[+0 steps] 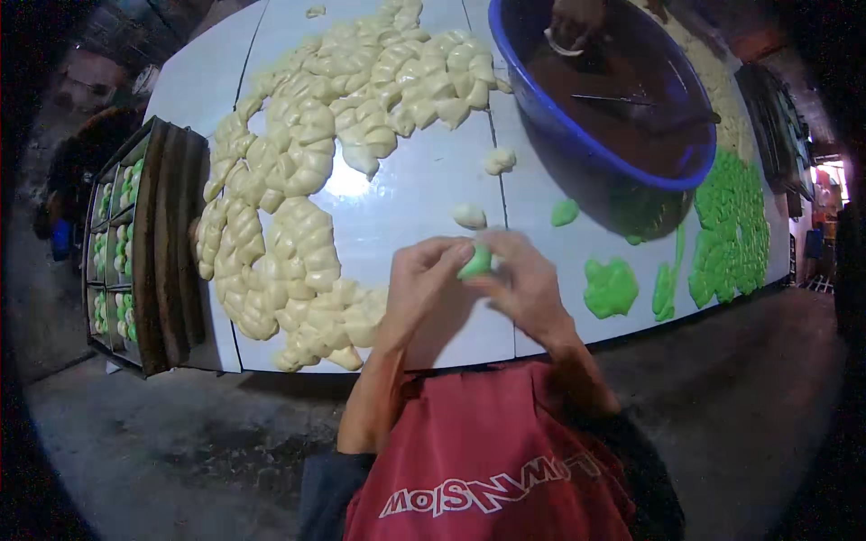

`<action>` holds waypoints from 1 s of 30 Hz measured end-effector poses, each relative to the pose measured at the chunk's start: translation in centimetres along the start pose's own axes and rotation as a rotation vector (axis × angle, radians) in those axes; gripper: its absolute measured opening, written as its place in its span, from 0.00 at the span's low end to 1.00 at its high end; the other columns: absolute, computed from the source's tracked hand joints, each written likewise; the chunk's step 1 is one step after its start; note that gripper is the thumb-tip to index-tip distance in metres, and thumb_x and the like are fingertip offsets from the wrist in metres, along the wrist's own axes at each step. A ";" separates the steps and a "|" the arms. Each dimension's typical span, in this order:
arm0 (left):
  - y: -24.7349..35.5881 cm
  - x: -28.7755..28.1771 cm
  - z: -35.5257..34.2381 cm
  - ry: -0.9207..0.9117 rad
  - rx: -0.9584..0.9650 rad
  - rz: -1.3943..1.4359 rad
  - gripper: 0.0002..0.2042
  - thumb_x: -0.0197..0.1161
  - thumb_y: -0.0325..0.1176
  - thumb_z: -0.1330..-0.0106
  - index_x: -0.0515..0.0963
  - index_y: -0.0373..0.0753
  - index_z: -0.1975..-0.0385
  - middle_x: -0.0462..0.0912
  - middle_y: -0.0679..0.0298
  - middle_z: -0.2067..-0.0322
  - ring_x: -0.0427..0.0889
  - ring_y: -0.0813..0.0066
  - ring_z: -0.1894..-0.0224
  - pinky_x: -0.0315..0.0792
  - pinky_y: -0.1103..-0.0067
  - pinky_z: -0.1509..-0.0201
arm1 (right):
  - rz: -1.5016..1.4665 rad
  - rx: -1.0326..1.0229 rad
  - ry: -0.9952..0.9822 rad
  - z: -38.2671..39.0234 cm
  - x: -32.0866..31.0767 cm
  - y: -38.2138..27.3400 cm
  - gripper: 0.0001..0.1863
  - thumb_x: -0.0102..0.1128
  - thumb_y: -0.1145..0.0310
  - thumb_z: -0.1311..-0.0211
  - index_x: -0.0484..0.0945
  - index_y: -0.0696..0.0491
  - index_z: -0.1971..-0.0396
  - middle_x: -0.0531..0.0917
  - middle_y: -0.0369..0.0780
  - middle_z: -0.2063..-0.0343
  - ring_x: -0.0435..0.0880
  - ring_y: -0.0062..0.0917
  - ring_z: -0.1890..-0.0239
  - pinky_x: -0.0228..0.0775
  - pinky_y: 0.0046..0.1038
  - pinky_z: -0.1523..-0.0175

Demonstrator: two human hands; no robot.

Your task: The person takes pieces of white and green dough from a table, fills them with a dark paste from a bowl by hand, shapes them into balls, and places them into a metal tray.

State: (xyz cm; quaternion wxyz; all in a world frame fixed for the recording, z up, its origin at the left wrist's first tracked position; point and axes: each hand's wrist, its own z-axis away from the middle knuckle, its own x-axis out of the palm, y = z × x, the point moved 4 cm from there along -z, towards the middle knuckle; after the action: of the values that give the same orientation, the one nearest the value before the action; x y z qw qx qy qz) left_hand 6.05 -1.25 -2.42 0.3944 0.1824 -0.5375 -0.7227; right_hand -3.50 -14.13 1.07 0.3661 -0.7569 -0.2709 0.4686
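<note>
In the head view, my left hand (424, 275) is closed on a small green dough piece (476, 261) at the table's near middle. My right hand (521, 284) is against the same piece, its fingers smeared by motion. A small pale lump (469, 216) lies just beyond my hands, another (499, 160) farther back. Many pale dough pieces (289, 234) cover the white table (415, 171) to the left and back. Green pieces (610, 287) lie to the right, with a dense patch (726, 225) along the right side.
A large blue tub (672, 171) of brown contents stands at the back right, another person's hand (577, 18) inside it. Stacked trays (167, 252) at the left edge hold green-and-white pieces. Dark trays (771, 126) stand at the far right, and a concrete floor (207, 433) shows below.
</note>
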 end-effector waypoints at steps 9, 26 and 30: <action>2.4 -0.5 -4.9 0.042 0.377 -0.646 0.21 0.65 0.42 0.39 0.78 0.40 0.48 0.82 0.54 0.58 0.83 0.63 0.65 0.76 0.73 0.60 | -0.595 0.585 0.279 2.4 -0.5 6.2 0.22 0.66 0.73 0.41 0.68 0.56 0.49 0.81 0.47 0.58 0.83 0.26 0.57 0.78 0.27 0.53; 1.8 -0.5 -2.8 0.138 0.208 -0.638 0.34 0.74 0.39 0.49 0.71 0.34 0.42 0.79 0.49 0.55 0.82 0.60 0.63 0.75 0.70 0.56 | 0.183 0.355 0.004 -5.2 -1.3 6.6 0.24 0.60 0.53 0.40 0.77 0.59 0.56 0.82 0.51 0.64 0.83 0.45 0.65 0.74 0.40 0.58; 0.5 2.7 -0.2 0.164 0.136 -0.722 0.43 0.77 0.38 0.52 0.61 0.34 0.36 0.76 0.50 0.53 0.81 0.57 0.58 0.76 0.69 0.55 | 0.099 0.195 -0.292 -7.6 -0.1 6.3 0.20 0.58 0.60 0.41 0.79 0.61 0.56 0.81 0.51 0.60 0.82 0.43 0.57 0.71 0.38 0.49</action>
State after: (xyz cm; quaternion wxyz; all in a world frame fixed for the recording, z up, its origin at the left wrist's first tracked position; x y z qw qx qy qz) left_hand 4.66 -3.50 -1.54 0.1431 0.4431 -0.4520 -0.7608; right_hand 3.73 -20.17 -1.72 0.3712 -0.6540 -0.2368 0.6151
